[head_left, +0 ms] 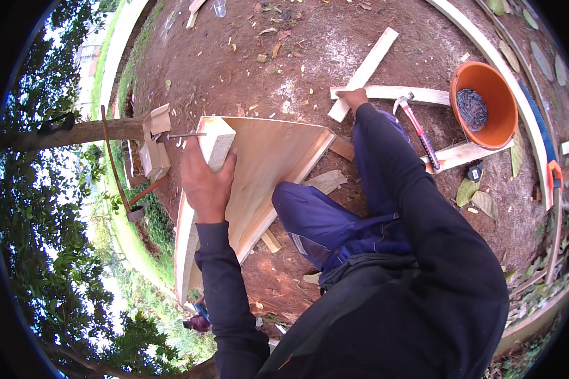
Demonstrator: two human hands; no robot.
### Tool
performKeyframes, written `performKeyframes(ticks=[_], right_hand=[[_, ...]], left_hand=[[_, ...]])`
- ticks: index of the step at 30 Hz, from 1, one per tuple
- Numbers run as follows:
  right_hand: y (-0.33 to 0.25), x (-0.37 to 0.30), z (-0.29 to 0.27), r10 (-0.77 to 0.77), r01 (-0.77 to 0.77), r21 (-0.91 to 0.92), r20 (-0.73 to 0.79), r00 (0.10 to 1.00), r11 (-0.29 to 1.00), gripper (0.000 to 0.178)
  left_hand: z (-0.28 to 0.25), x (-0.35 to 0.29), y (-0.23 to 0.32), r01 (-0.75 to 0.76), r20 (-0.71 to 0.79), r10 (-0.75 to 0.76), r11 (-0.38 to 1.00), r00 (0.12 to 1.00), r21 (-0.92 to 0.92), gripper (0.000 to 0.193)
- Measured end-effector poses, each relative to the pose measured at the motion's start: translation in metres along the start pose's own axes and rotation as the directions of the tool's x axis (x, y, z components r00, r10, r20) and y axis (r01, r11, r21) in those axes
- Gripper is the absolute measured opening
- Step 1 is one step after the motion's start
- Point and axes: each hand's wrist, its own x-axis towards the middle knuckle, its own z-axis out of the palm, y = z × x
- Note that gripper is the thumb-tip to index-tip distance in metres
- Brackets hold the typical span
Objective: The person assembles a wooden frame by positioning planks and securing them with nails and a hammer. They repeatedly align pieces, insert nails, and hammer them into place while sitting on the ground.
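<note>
wood block (216,143) gripped by left hand (203,180); right hand (353,98) on slat (363,74), fingers hidden, grip unclear.

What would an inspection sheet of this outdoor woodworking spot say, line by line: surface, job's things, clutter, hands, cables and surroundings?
Surface: bare reddish soil strewn with dry leaves and wood chips.
Job's things: plywood panel lying tilted on the ground; wood block standing on its upper edge, a long nail sticking out to its left; wood slat lying across another.
Clutter: red-handled hammer, orange bucket holding nails, handsaw, offcuts.
Hands: left hand grips the wood block; right hand rests on the wood slat.
Cables: nothing seen.
Surroundings: curved wooden boards at the edge, trees and grass beyond.
</note>
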Motion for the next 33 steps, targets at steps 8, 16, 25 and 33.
performKeyframes(ticks=[8,16,25,33], right_hand=[[-0.033,-0.114,-0.006,-0.282,0.216,0.209,0.374,0.884,0.954,0.073],[-0.083,-0.181,0.026,-0.500,0.666,-0.099,0.582,0.641,0.739,0.080],[-0.025,-0.196,0.033,-0.321,0.466,-0.086,0.615,0.721,0.881,0.073],[-0.029,-0.161,0.038,-0.398,0.692,-0.187,0.701,0.592,0.698,0.064]], left_hand=[[0.001,0.003,-0.002,-0.071,-0.074,0.068,0.997,0.995,-0.041,0.079],[-0.007,-0.013,0.009,-0.016,-0.031,0.012,0.994,0.999,-0.112,0.082],[-0.015,-0.028,0.013,-0.086,-0.057,0.079,0.986,0.995,-0.141,0.095],[-0.022,-0.035,0.024,-0.080,-0.081,0.071,0.990,0.994,-0.115,0.103]])
